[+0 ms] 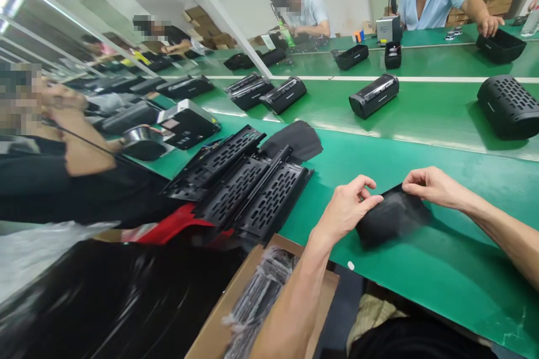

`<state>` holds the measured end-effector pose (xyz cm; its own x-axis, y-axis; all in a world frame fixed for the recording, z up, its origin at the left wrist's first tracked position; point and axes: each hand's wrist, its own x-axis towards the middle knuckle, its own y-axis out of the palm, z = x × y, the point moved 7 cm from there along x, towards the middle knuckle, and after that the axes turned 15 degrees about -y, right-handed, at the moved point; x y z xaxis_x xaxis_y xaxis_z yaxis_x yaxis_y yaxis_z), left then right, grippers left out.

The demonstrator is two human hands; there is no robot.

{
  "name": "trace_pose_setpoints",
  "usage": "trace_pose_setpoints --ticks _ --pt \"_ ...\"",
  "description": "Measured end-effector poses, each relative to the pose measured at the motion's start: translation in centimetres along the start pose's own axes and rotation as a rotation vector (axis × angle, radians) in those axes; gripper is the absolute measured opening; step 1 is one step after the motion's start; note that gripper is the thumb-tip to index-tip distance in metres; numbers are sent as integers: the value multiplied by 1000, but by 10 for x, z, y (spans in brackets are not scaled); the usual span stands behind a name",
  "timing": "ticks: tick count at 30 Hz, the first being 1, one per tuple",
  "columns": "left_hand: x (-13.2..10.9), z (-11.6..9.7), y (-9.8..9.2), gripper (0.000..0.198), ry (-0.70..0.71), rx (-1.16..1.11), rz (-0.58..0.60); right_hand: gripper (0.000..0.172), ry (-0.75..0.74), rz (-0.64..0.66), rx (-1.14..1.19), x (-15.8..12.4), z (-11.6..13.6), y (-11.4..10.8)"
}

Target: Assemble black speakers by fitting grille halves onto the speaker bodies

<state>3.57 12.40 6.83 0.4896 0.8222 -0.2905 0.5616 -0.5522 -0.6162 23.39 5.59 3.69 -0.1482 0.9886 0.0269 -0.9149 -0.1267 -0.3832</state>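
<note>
A thin, dark piece of black mesh-like sheet hangs just over the green bench in front of me, its lower part blurred. My right hand pinches its upper right edge between thumb and fingers. At the upper left corner, my left hand is closed on the sheet with the thumb on top, while its index finger stands a little apart. Left of my hands lie several black perforated panels, side by side. Beyond them is a spread pile of black sheets of similar look.
An open cardboard box with plastic-wrapped parts stands below my left forearm. Black speaker-like housings rest along the green conveyor. A co-worker's arm is close on the left, beside a metal-cased unit. Other people sit across the line.
</note>
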Motion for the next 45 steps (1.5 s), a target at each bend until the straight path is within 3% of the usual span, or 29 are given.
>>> trace_pose_setpoints --ticks 3,6,9,12,15,20,25,29,35,45 --pt "4 9 10 22 -46 265 -58 19 -58 -17 -337 4 -6 -2" --pt "-3 18 13 25 -54 466 -177 13 -89 -60 -527 4 -11 -3" --pt "-16 30 5 38 -25 503 -333 30 -140 -77 -636 2 -13 -5" --pt "-21 49 2 27 -55 462 -316 33 -138 -15 -672 3 -19 -4" --pt "-22 61 3 15 -84 338 -261 23 -114 11 -641 5 -24 -5" --pt "-21 67 3 29 -129 -36 -180 14 -110 -15 -447 5 -19 -8" --pt "-16 78 15 51 -216 -516 4 16 -76 -103 -293 4 -22 -11" --pt "-11 84 18 57 -215 -787 -56 27 -27 -162 -93 4 -32 -12" --pt "-10 85 21 53 -204 -1016 -74 38 92 -123 234 3 -41 -5" --pt "-8 84 29 50 -137 -1126 -7 38 115 -124 312 0 -39 -6"
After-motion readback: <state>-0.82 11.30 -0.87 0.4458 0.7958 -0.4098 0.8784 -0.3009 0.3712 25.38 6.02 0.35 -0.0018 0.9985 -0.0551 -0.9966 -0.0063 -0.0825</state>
